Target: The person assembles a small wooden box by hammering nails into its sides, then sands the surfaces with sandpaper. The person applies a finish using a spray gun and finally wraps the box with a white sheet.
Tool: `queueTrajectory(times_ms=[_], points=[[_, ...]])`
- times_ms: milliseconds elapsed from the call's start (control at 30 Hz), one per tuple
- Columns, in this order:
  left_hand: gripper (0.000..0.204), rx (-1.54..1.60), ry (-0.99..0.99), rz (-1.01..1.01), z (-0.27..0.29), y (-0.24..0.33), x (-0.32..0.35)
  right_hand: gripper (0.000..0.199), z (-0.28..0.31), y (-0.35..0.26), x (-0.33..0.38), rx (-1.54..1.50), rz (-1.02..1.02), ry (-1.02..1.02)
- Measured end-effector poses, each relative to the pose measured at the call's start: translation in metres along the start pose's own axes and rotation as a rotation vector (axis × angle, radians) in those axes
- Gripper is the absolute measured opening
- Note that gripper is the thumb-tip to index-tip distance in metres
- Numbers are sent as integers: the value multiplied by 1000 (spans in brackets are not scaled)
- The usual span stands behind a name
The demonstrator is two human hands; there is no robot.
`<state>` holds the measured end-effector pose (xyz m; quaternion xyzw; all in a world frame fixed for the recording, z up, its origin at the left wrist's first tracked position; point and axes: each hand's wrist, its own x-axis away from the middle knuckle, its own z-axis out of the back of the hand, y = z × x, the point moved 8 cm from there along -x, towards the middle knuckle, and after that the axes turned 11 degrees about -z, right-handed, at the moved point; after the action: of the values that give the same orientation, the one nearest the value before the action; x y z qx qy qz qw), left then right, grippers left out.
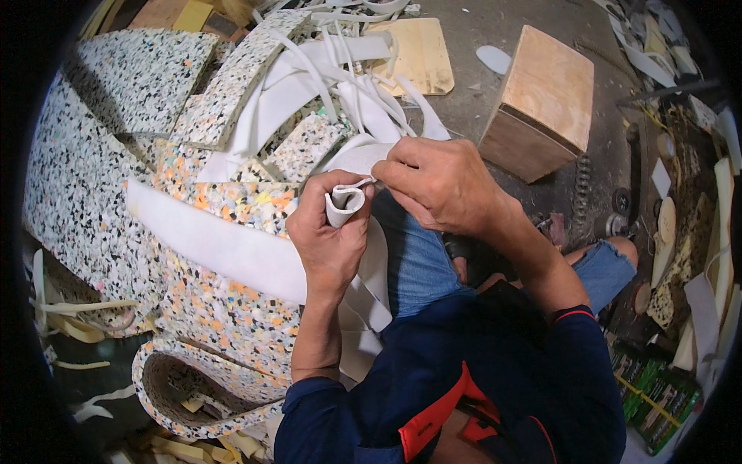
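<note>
A curled strip of white foam is gripped in my left hand, its rolled edge facing up between the thumb and fingers. My right hand pinches at the strip's free end, just right of the roll; what lies between those fingertips is too small to make out fully. Under and behind my hands, a wider white foam piece rests over my lap. To the left, a long white foam strip lies across speckled foam sheets and runs behind my left forearm.
Speckled foam sheets fill the left side, with a rolled one at lower left. White offcuts heap up ahead, beside a thin wooden board. A wooden box stands at far right. More scraps line the right edge.
</note>
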<state>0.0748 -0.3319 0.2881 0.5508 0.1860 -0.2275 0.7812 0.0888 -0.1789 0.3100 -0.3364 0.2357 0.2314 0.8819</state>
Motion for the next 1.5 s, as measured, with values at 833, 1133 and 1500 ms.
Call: queueTrajectory(times_ms=[833, 1133, 1500], points=[[108, 705, -628, -75, -151, 96, -29, 61, -21, 51, 112, -1430, -821, -63], [75, -123, -149, 163, -70, -25, -57, 51, -11, 91, 153, -1756, -789, 241], [19, 463, -383, 295, -70, -37, -57, 70, 3, 82, 185, -1797, -792, 343]])
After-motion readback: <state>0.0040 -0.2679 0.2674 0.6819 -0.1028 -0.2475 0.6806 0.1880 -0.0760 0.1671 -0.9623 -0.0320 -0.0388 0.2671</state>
